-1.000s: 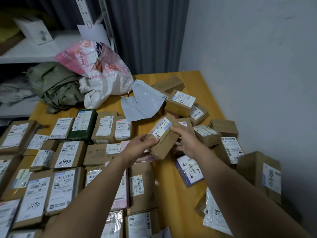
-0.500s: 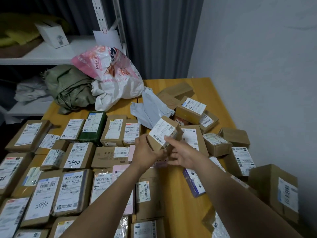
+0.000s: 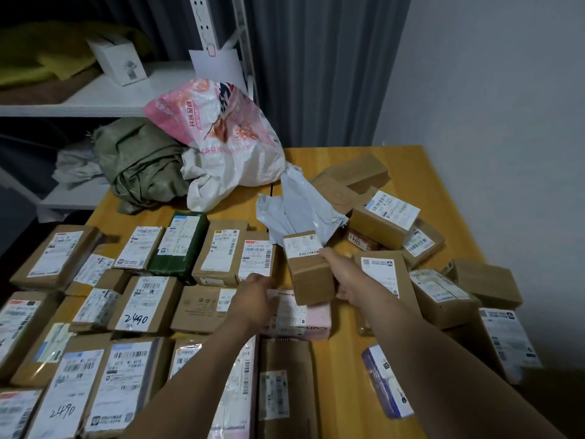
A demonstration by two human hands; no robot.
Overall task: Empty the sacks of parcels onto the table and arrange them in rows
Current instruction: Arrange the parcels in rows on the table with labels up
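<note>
Brown box (image 3: 311,274) sat gripped in my right hand (image 3: 351,282), thumb on label (image 3: 302,245), long axis pointing away, just right of back row's last parcel (image 3: 258,261). Left hand (image 3: 253,301) lay on pink parcel (image 3: 304,315); grip unclear.

A white shelf (image 3: 104,96) stands at the left; a small white box (image 3: 118,63) sits on its upper board beside yellow fabric (image 3: 38,61); pale cloth (image 3: 76,163) lies on the lower board; a grey curtain (image 3: 316,68) hangs behind.
</note>
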